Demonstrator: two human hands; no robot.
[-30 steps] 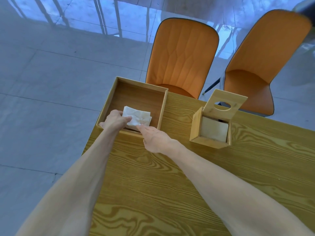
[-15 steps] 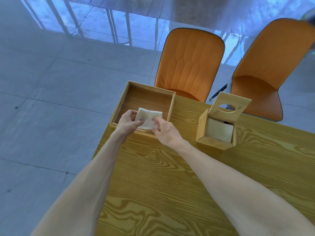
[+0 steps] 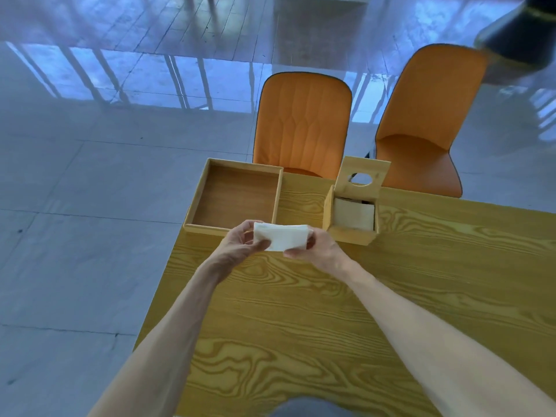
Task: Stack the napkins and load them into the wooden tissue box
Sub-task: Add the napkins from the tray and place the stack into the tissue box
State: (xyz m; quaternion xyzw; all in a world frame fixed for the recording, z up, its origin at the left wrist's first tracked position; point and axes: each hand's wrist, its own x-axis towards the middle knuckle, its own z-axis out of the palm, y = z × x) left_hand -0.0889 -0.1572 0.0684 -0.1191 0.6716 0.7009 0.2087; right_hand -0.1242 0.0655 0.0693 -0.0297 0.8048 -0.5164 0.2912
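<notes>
Both hands are up over the table (image 3: 301, 326) holding a small stack of white napkins (image 3: 281, 239) between them: left hand (image 3: 240, 246) pinching the left end, right hand (image 3: 316, 249) curled around the right end. The wooden tray (image 3: 192, 210) sits at about 11 o'clock from the napkins with nothing in it. The tissue box (image 3: 350, 233) is at 2 o'clock, lid (image 3: 362, 173) flipped up, white napkins already inside.
</notes>
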